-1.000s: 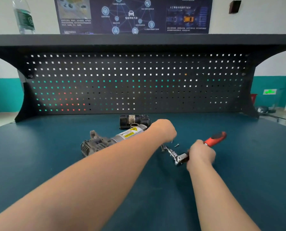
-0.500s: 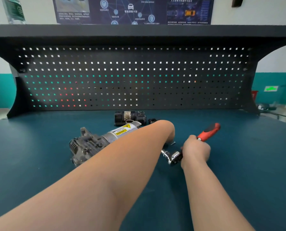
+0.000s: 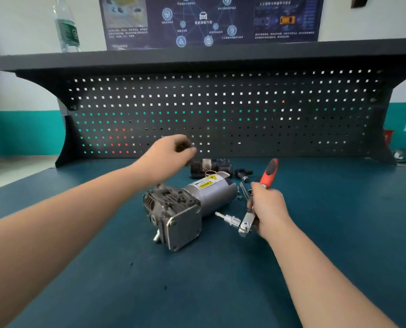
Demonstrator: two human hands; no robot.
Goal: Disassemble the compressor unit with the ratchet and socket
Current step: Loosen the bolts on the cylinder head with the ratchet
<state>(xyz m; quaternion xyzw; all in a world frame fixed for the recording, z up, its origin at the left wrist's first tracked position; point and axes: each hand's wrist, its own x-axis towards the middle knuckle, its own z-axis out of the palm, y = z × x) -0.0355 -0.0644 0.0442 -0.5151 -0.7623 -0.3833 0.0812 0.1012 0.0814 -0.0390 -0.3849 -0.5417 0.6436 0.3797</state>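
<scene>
Your right hand grips one red-handled ratchet at three o'clock of the single compressor unit. Your left hand, raised at eleven o'clock, is blurred; grip unclear.

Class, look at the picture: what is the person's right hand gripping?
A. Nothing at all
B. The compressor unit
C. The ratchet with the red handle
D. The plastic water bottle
C: the right hand is wrapped round the ratchet, whose red handle sticks up above the fist while the socket end points toward the compressor unit lying on the bench.
</scene>
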